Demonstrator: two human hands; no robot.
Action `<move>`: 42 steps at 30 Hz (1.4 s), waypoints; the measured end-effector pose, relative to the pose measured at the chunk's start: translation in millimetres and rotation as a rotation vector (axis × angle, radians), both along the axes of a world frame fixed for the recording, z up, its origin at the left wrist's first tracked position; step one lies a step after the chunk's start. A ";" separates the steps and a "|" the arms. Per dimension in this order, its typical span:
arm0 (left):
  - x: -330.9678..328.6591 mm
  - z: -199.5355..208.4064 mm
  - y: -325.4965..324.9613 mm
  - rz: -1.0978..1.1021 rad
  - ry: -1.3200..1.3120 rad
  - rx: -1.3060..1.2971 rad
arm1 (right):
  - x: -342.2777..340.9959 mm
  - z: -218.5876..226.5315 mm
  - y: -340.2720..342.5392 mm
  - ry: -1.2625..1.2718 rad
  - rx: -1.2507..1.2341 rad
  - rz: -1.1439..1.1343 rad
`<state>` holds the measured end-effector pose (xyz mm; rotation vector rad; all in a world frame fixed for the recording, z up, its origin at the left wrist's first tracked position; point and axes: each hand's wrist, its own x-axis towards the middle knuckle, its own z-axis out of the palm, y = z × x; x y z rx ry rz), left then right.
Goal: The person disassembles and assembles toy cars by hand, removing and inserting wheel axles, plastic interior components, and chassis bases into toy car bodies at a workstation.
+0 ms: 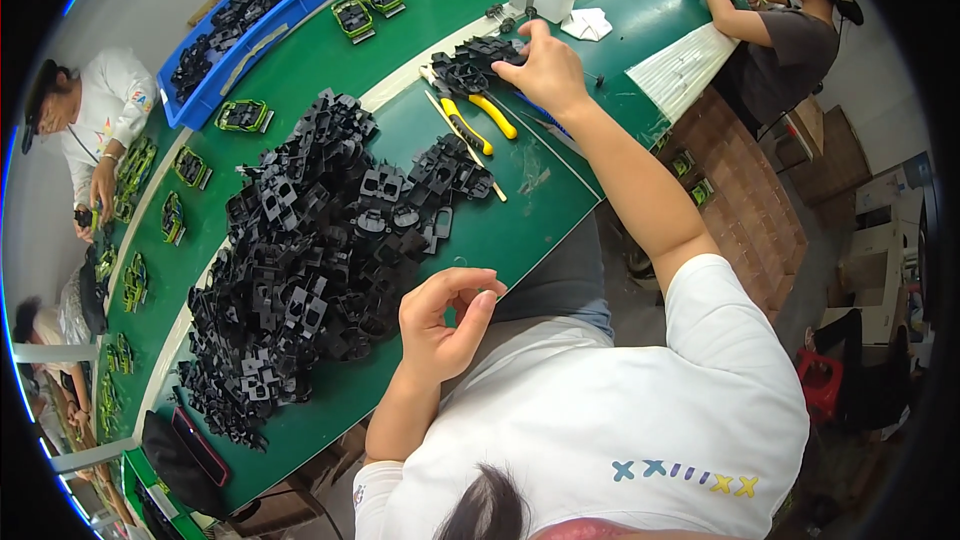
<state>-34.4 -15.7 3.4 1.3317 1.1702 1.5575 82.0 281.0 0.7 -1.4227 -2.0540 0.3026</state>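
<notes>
At the bench's far edge, your right hand grips the small cluster of black plastic parts; they look light, stiff and snaggy, so take outer edges. Your left hand pinches fingertips together, contents unclear.

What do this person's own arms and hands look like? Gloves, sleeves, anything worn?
Both hands are bare: no gloves on the left hand or the right hand. The forearms are uncovered too. A short white T-shirt sleeve ends above the right elbow. No watch, rings or bands show.
</notes>
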 end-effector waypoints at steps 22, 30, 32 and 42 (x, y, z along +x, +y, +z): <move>1.5 -2.9 6.6 0.086 -0.469 -0.461 | 58.4 -9.1 -169.3 0.969 -1.205 0.580; 2.6 -3.0 5.8 0.097 -0.358 -0.440 | 55.3 -14.9 -173.8 0.957 -1.275 0.510; 1.9 -3.6 5.8 0.093 -0.374 -0.439 | 55.0 -14.8 -172.7 0.959 -1.289 0.518; -6.3 -6.6 4.8 0.022 -0.494 -0.430 | 54.1 -19.2 -167.0 1.032 -1.431 0.578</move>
